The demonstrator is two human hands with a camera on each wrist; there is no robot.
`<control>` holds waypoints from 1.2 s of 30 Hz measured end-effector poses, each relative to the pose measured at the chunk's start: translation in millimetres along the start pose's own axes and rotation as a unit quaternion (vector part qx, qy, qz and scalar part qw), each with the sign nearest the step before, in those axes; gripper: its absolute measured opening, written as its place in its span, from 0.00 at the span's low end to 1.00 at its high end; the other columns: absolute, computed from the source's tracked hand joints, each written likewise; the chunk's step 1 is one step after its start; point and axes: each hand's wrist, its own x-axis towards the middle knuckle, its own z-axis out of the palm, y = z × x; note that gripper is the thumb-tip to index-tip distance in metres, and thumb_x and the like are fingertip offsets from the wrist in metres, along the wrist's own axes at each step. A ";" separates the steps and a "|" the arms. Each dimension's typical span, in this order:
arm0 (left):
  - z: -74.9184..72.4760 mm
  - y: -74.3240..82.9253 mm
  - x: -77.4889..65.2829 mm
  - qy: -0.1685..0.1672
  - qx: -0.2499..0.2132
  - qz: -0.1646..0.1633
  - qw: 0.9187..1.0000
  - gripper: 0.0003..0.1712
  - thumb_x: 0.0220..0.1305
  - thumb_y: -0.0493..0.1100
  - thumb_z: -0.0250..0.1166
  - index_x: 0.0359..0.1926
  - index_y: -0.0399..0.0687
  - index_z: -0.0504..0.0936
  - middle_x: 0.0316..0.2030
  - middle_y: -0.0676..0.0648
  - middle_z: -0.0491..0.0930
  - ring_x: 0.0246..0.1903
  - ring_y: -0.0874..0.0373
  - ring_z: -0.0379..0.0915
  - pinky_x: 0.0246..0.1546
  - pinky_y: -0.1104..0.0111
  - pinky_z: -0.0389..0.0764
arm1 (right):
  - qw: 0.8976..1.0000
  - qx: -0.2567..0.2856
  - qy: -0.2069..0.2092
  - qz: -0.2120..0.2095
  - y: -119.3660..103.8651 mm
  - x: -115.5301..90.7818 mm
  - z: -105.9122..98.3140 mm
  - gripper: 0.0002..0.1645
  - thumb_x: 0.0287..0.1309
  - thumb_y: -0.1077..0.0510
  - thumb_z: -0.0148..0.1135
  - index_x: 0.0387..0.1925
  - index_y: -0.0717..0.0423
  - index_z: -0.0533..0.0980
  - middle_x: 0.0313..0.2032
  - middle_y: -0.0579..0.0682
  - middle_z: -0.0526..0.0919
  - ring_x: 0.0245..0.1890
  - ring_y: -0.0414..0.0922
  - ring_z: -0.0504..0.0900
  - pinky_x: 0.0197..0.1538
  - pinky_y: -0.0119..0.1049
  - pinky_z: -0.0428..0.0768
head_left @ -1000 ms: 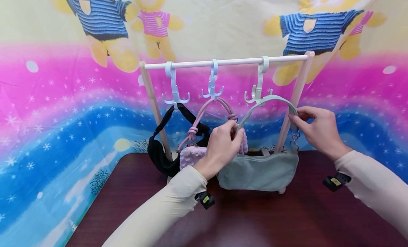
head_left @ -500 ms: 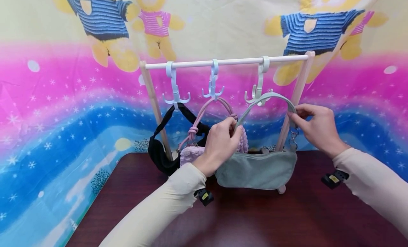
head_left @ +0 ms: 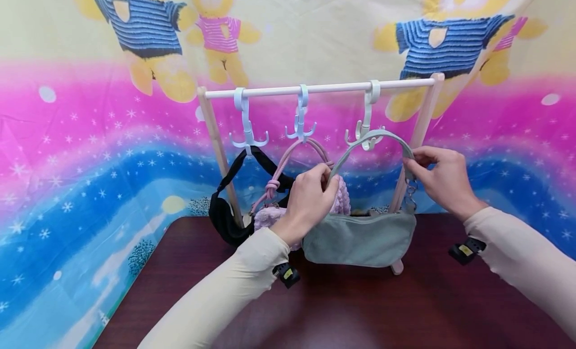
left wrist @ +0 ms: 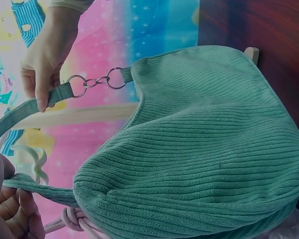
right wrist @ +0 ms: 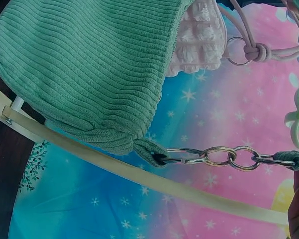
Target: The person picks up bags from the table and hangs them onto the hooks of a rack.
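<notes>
A green corduroy shoulder bag (head_left: 360, 241) hangs by its strap (head_left: 377, 133) between both hands in the head view. My left hand (head_left: 310, 196) pinches the strap's left side. Higher on the right, my right hand (head_left: 438, 176) pinches the strap end near the metal ring chain (right wrist: 219, 157). The arched strap passes in front of the pale green hook (head_left: 366, 116); whether they touch, I cannot tell. Behind the left hand is a pink textured bag (head_left: 271, 215), partly hidden, its knotted cord (head_left: 288, 161) looped on the middle blue hook (head_left: 300, 116).
A wooden rack with a white rail (head_left: 333, 88) stands on the dark red table (head_left: 351, 309). On its left blue hook (head_left: 245, 119) hangs a black bag (head_left: 225, 219). A printed bear cloth (head_left: 112, 154) covers the wall behind.
Both hands and the green bag have shifted slightly left, and the bag has risen a little. The strap's arch has moved left across the pale green hook. Both grips stay the same.
</notes>
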 end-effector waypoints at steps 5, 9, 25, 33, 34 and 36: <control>-0.5 -1.1 2.2 0.002 0.003 -0.001 1.000 0.13 0.75 0.47 0.58 0.31 0.49 0.75 0.18 0.51 0.71 0.16 0.61 0.66 0.19 0.72 0.64 | 1.000 0.005 0.002 0.001 -1.7 1.9 1.5 0.12 0.62 0.61 0.69 0.46 0.63 0.85 0.32 0.62 0.88 0.28 0.13 0.70 0.25 0.18 0.71; -0.4 -2.4 3.6 0.003 0.008 -0.007 1.000 0.13 0.75 0.47 0.58 0.31 0.49 0.75 0.18 0.51 0.71 0.17 0.62 0.66 0.18 0.73 0.64 | 1.000 0.006 0.000 0.005 -0.4 2.9 2.9 0.13 0.62 0.60 0.69 0.46 0.63 0.85 0.33 0.62 0.88 0.28 0.13 0.70 0.24 0.19 0.71; 0.7 -3.4 8.8 -0.004 0.016 -0.016 1.000 0.13 0.75 0.47 0.58 0.31 0.50 0.76 0.18 0.52 0.70 0.16 0.61 0.65 0.18 0.72 0.62 | 1.000 0.004 -0.007 0.015 0.6 9.5 8.1 0.13 0.62 0.61 0.69 0.46 0.64 0.85 0.34 0.64 0.88 0.28 0.12 0.68 0.26 0.14 0.69; 1.2 -4.1 10.4 -0.003 0.019 -0.017 1.000 0.13 0.76 0.48 0.57 0.31 0.50 0.76 0.18 0.52 0.71 0.16 0.61 0.65 0.18 0.72 0.62 | 1.000 -0.001 -0.014 0.016 2.0 10.0 11.9 0.12 0.63 0.60 0.68 0.45 0.63 0.85 0.33 0.63 0.88 0.28 0.12 0.68 0.27 0.14 0.69; 1.3 -4.5 10.4 -0.003 0.021 -0.018 1.000 0.13 0.76 0.48 0.57 0.31 0.50 0.76 0.18 0.52 0.70 0.16 0.61 0.65 0.18 0.72 0.62 | 1.000 -0.001 -0.015 0.016 2.4 9.9 12.5 0.12 0.63 0.60 0.68 0.45 0.63 0.85 0.33 0.63 0.88 0.28 0.12 0.68 0.28 0.14 0.69; 1.4 -5.2 10.2 -0.003 0.024 -0.019 1.000 0.13 0.76 0.48 0.57 0.31 0.50 0.76 0.18 0.52 0.71 0.16 0.61 0.65 0.18 0.72 0.62 | 1.000 -0.001 -0.018 0.017 3.2 9.5 13.9 0.12 0.63 0.60 0.68 0.45 0.64 0.85 0.34 0.62 0.88 0.28 0.13 0.67 0.29 0.14 0.69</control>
